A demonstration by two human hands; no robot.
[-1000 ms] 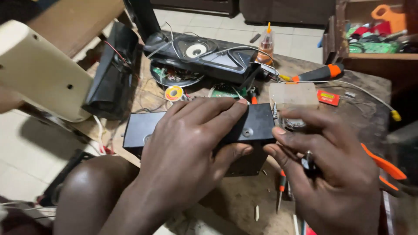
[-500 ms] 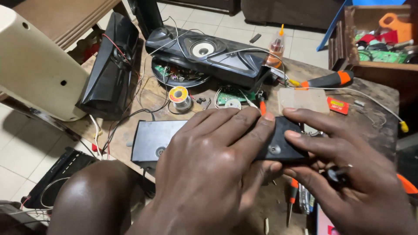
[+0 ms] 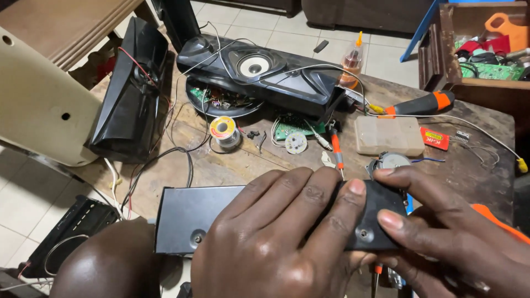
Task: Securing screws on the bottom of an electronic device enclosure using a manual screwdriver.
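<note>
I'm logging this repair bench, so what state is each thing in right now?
Black casing: flat on the table, held by both hands.
Left hand: spread over the casing.
Right hand: gripping its right end.
Speaker unit: opened, wires out.
Solder spool: lying flat.
Plastic box: closed.

Both hands, left hand and right hand, grip a flat black panel on the wooden table.
</note>
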